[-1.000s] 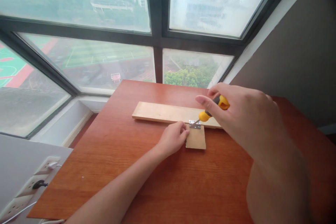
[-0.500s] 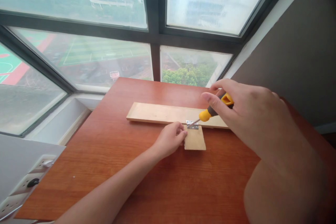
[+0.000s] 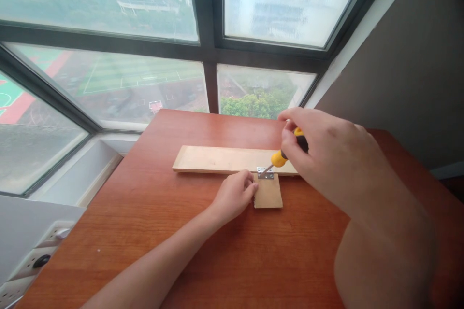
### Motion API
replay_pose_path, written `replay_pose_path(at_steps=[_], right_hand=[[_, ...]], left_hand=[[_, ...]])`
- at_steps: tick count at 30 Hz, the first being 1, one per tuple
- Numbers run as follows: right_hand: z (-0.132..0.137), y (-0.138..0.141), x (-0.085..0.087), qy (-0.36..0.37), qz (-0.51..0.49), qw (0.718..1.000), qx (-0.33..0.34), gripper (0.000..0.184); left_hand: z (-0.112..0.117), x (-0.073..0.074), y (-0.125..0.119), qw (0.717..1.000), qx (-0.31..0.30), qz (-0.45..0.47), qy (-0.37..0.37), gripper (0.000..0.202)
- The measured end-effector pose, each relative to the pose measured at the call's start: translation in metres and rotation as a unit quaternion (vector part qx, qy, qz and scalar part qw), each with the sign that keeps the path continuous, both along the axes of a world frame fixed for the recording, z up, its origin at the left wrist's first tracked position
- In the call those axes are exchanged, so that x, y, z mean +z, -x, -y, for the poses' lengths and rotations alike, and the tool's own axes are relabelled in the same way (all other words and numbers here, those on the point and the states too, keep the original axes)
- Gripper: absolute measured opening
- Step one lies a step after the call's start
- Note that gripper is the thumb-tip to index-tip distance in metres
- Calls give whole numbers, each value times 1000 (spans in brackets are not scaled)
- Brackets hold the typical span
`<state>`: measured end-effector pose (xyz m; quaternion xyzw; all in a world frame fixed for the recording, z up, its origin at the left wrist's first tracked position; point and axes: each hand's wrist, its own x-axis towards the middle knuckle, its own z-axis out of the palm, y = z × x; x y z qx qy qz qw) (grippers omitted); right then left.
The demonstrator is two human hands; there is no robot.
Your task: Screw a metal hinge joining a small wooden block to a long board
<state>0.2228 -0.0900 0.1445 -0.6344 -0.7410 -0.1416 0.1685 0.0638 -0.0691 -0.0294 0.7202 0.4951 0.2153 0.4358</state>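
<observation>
A long pale wooden board (image 3: 217, 159) lies across the red-brown table (image 3: 181, 231). A small square wooden piece (image 3: 268, 194) sits against its near edge. A small metal hinge (image 3: 266, 173) spans the joint between them. My right hand (image 3: 326, 149) is closed round a yellow and black screwdriver (image 3: 281, 157), whose tip rests on the hinge. My left hand (image 3: 235, 195) is curled against the left edge of the small piece, its fingers pressed to the wood beside the hinge.
Large windows with dark frames (image 3: 210, 53) rise right behind the table's far edge. A grey wall (image 3: 406, 72) stands at the right. A white power strip (image 3: 32, 260) with a black plug lies at the lower left, off the table.
My right hand has turned round the screwdriver handle and shifted slightly left, hiding more of the handle. The left hand stays on the small piece. The view has drifted a little.
</observation>
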Motion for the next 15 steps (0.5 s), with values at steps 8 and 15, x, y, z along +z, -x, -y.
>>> replay_pose_path(at_steps=[8,15], right_hand=[[0,0,-1,-7,-5,1000,-3,46],[1,-1,4,53,-48,997,42,49]], left_hand=[[-1,-1,1,1000,-2,-8,-19,11],[0,0,3,1000,-6,-6,-17,10]])
